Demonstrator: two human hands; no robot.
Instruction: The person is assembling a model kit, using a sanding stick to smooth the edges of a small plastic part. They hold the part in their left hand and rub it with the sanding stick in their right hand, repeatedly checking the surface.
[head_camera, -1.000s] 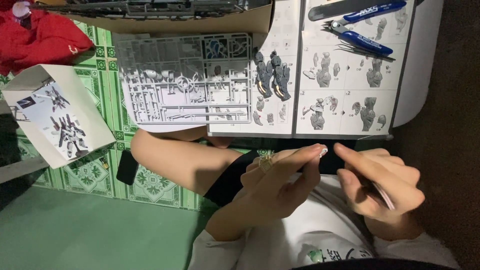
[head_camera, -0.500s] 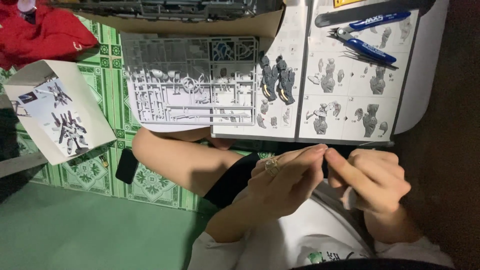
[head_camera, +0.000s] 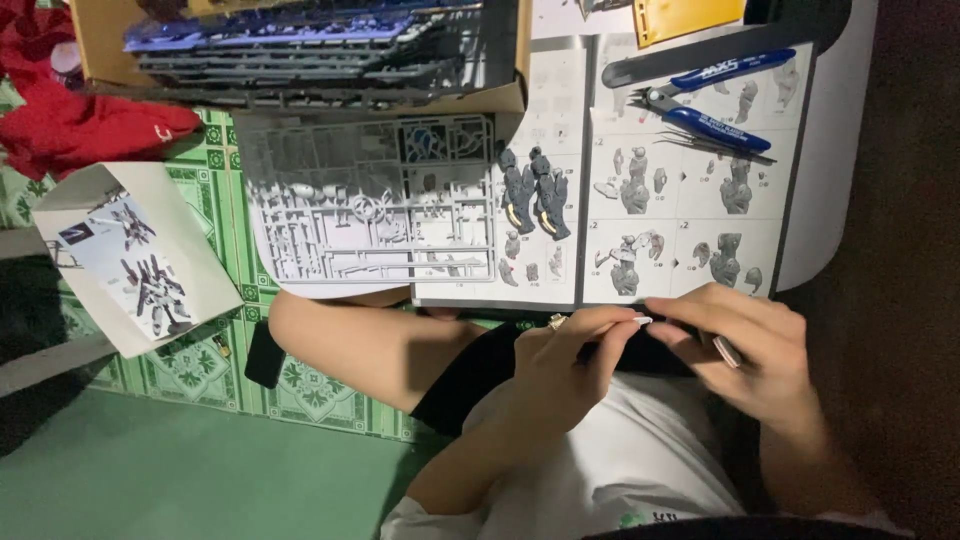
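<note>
My left hand (head_camera: 570, 360) and my right hand (head_camera: 750, 350) meet over my lap, just below the manual's lower edge. Their fingertips pinch a small pale plastic part (head_camera: 642, 321) between them. A ring (head_camera: 556, 321) sits on a left finger. The open instruction manual (head_camera: 690, 230) with grey drawings lies ahead. Two dark grey assembled pieces (head_camera: 535, 190) rest on its left page. A grey parts frame (head_camera: 370, 205) lies left of them.
Blue-handled nippers (head_camera: 715, 100) and thin tweezers (head_camera: 720, 145) lie on the manual's top right. A cardboard box (head_camera: 300, 45) of dark parts frames stands behind, with red cloth (head_camera: 90, 125) at far left. A white box lid (head_camera: 135, 255) lies on the green patterned mat (head_camera: 200, 365).
My hands have closed together, so their fingertips now meet on the small part. The view has shifted a little, showing more of the box at the top.
</note>
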